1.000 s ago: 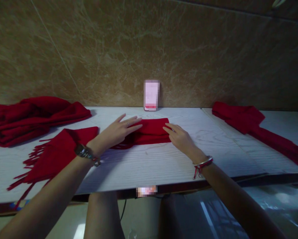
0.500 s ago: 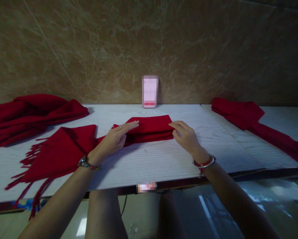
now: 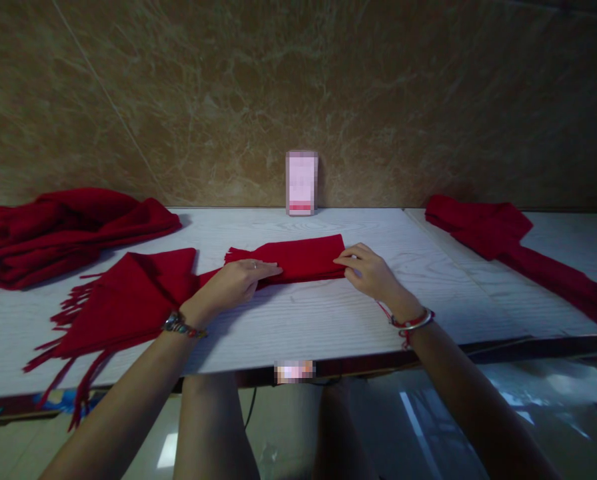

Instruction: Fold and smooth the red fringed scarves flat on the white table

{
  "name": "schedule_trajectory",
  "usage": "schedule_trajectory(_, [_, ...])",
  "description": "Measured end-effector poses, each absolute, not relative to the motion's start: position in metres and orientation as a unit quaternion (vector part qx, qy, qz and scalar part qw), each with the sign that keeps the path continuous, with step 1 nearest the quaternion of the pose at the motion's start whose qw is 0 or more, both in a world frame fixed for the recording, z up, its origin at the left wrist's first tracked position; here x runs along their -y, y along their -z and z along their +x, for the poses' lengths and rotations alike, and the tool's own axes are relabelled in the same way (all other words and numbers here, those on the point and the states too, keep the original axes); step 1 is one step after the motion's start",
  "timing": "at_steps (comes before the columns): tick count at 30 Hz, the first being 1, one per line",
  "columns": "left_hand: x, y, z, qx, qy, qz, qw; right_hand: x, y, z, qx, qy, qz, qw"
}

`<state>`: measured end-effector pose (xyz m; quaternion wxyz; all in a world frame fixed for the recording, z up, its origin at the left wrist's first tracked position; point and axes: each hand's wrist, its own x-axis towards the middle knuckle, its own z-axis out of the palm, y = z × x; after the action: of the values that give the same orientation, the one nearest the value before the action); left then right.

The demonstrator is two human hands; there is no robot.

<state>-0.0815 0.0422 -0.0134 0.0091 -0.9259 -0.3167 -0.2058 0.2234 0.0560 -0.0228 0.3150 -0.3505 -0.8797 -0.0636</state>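
A red fringed scarf [image 3: 306,259] lies folded into a flat strip at the middle of the white table, and its fringed, spread-out part reaches to the left, over the front edge. My left hand [image 3: 238,283] rests on the left part of the strip, fingers stretched out to the right. At the strip's right end, my right hand [image 3: 366,270] pinches the near corner between thumb and fingers.
Bunched red cloth [image 3: 73,233] lies at the back left of the table [image 3: 298,320]. Another red scarf [image 3: 478,227] stretches across the right side. A blurred upright phone-like object [image 3: 302,183] leans on the marble wall [image 3: 218,100].
My left hand has come slightly nearer and the strip's front layers now lie more evenly together. My right hand has shifted a little left, onto the near corner.
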Motion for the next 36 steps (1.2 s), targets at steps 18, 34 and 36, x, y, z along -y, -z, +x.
schedule_trajectory(18, [-0.045,0.027,-0.063,0.337,0.234,-0.901,0.138,-0.055,0.017,0.227,0.910,0.091,-0.317,0.252])
schedule_trajectory(34, [-0.034,0.024,-0.054,0.349,0.220,-0.891,0.189,-0.056,0.029,0.223,0.893,0.137,-0.340,0.262])
schedule_trajectory(36, [-0.033,0.025,-0.053,0.346,0.204,-0.896,0.192,-0.058,0.032,0.225,0.905,0.138,-0.341,0.215])
